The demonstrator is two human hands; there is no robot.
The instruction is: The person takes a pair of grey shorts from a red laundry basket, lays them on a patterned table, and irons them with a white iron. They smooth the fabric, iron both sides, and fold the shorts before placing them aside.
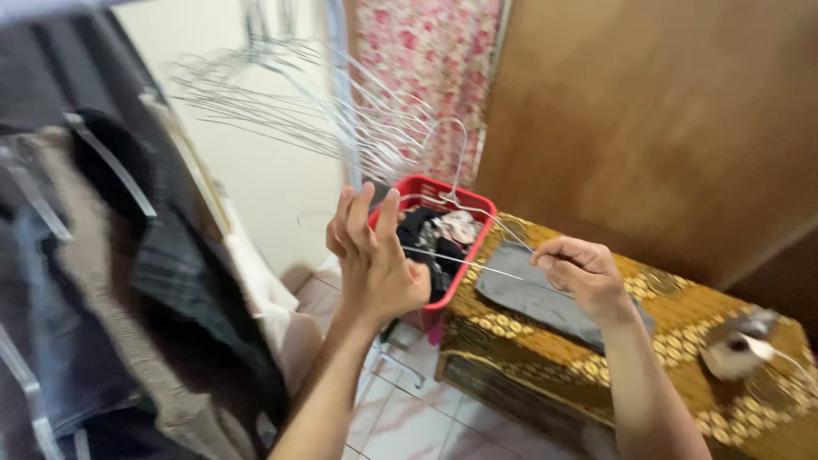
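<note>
Two hands (477, 268) hold a wire hanger (464, 230), seemingly above patterned cloth (682, 332).

Both hands, left hand (375, 260) and right hand (579, 271), hold a wire hanger (464, 204) above the red basket (467, 255)

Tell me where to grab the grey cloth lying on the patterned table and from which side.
Pinch the grey cloth at its near-left corner, coming from above on the basket side. It lies flat on the table, so an edge lifts easiest, and the right hand holding the wire hanger hovers over its far end.
</note>
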